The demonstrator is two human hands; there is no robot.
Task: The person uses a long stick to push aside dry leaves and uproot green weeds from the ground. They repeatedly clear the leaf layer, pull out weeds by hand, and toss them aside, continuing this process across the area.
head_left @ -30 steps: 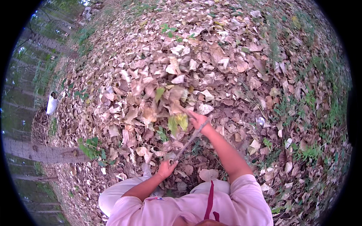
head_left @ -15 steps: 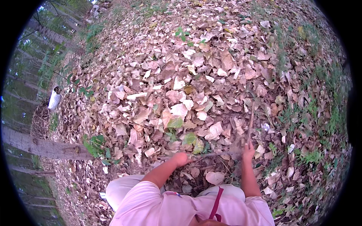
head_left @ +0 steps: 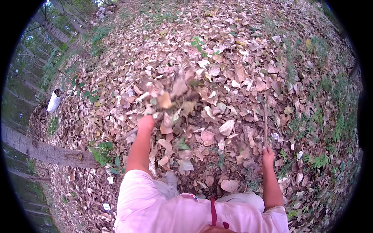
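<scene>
My right hand (head_left: 268, 156) is closed round the lower end of a thin brown stick (head_left: 265, 126), which points straight away from me over the leaf litter. Farther left and forward, my left hand (head_left: 145, 123) is closed on a second stick; only a pale round end (head_left: 155, 115) shows clearly beside the fist, and the rest is foreshortened or blurred. Just beyond that hand, a clump of dry leaves (head_left: 176, 93) is smeared by motion, some apparently lifted off the ground.
Dry leaves (head_left: 229, 50) cover the ground ahead. A tree trunk (head_left: 50, 153) stands at the left, with a green plant (head_left: 103, 152) by its base. A white sack (head_left: 54, 101) lies at the far left. Grass and weeds (head_left: 322, 128) grow along the right.
My left hand has swung left and forward, away from my right hand, and leaves beyond it are now stirred up. The right hand has shifted slightly right, still gripping its stick.
</scene>
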